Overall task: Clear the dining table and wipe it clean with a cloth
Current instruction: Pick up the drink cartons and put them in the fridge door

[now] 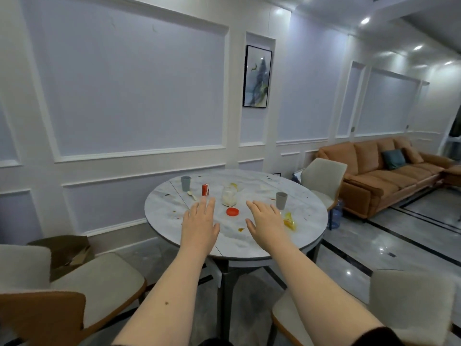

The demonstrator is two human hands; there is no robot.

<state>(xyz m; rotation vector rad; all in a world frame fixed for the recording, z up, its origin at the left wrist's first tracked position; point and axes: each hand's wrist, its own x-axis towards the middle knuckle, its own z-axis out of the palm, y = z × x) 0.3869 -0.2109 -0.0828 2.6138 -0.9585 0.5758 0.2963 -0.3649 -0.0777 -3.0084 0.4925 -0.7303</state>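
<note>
Two hands out over the table, both flat-fingered w/ nothing held: left hand, right hand. So clearing hasn't started imo. Still sitting on top: two grey cups, a red carton, a clear jar w/ its red lid just in front, plus a yellow wrapper (probably, it's blurry) and sauce spots. No cloth visible. Next move: grab the jar or lid, they're nearest, and lift stuff off before any wiping.
</note>
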